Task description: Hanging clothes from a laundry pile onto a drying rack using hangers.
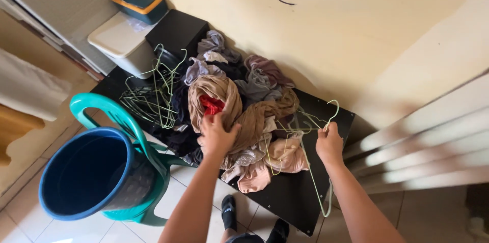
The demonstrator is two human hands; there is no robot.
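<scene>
The left hand [216,133] grips a tan cloth [224,101] atop the clothes pile [244,116] on the black table [295,197]. The right hand [329,144] pinches a pale green hanger [318,121]. The blue bucket [61,202] on a teal chair [127,121] looks empty, though its bottom is dark.

We are in a home, in a corner used for laundry: a heap of mixed clothes [239,105] and pale green wire hangers [153,93] lie on a low black table [295,199], beside a blue plastic bucket [84,174] on a teal plastic chair [132,126], white tiled floor [196,187] and a cream painted wall [331,24].
</scene>
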